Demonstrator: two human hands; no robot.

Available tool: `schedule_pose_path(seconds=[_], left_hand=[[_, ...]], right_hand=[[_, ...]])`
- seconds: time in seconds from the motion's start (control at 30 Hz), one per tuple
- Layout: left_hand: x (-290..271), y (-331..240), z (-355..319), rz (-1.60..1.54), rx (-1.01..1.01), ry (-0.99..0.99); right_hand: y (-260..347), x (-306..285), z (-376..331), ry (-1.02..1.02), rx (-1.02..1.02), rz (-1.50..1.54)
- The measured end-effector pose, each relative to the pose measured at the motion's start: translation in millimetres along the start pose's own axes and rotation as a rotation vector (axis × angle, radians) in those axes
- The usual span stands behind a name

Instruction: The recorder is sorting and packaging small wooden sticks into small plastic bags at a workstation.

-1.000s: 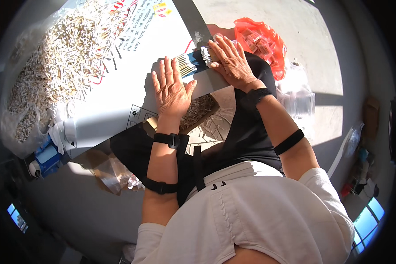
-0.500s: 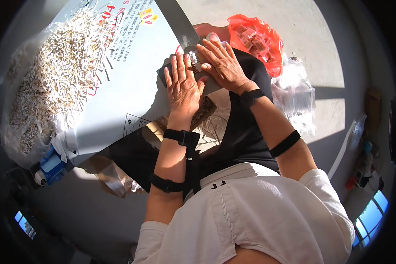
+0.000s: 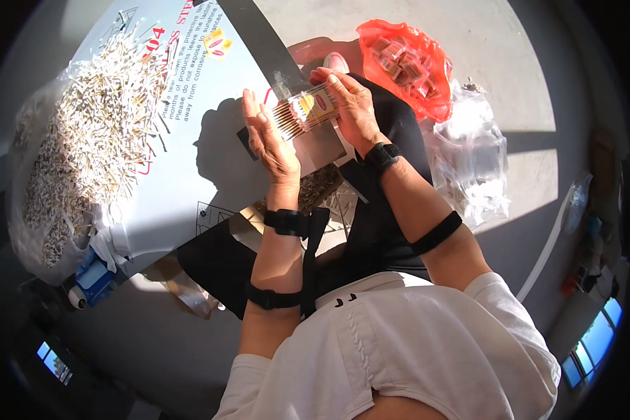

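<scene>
My right hand (image 3: 355, 112) grips the right end of a flat clear packet (image 3: 302, 114) filled with a row of thin brown sticks, some with pale tips, and bearing a yellow-and-red label. The thumb lies on top of it. At the packet's left end my left hand (image 3: 273, 148) stands on edge, fingers stretched, palm toward the stick ends. Whether it touches them I cannot tell. Beneath is a bare metallic plate (image 3: 320, 145) near the table edge. To the left, a large heap of thin white-and-brown sticks (image 3: 98, 133) spills from a clear plastic bag (image 3: 31, 238).
The film-covered grey table (image 3: 182, 182) carries a small yellow label (image 3: 217, 45). On the right are a red bag (image 3: 441, 80) of small packets and clear plastic bags (image 3: 469, 150). A box of loose sticks (image 3: 318, 183) sits between my legs; a blue object (image 3: 94, 276) is by the table's near-left corner.
Both hands lay flat over the plate, side by side. Now the right hand has the packet lifted into view, and the left has turned onto its edge.
</scene>
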State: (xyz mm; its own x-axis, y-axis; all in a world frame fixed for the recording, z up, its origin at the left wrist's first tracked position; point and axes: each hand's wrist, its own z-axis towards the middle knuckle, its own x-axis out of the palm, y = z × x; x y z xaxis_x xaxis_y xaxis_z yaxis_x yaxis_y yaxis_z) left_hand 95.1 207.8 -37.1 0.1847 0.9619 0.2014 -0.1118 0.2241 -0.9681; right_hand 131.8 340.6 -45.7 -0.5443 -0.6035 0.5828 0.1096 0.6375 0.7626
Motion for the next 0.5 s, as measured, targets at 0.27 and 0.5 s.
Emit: schedule_pose_path(seconds=[0.27,0.5], left_hand=[[40.8,-2.6,-2.8,-0.084,-0.076,0.031],[36.1,-10.4,-2.9,-0.186,-0.127,-0.071]], right_hand=[[-1.1,3.8,-4.1,-0.040,-0.041,-0.030],[-3.7,-0.9,-3.8,-0.036,-0.063,-0.051]])
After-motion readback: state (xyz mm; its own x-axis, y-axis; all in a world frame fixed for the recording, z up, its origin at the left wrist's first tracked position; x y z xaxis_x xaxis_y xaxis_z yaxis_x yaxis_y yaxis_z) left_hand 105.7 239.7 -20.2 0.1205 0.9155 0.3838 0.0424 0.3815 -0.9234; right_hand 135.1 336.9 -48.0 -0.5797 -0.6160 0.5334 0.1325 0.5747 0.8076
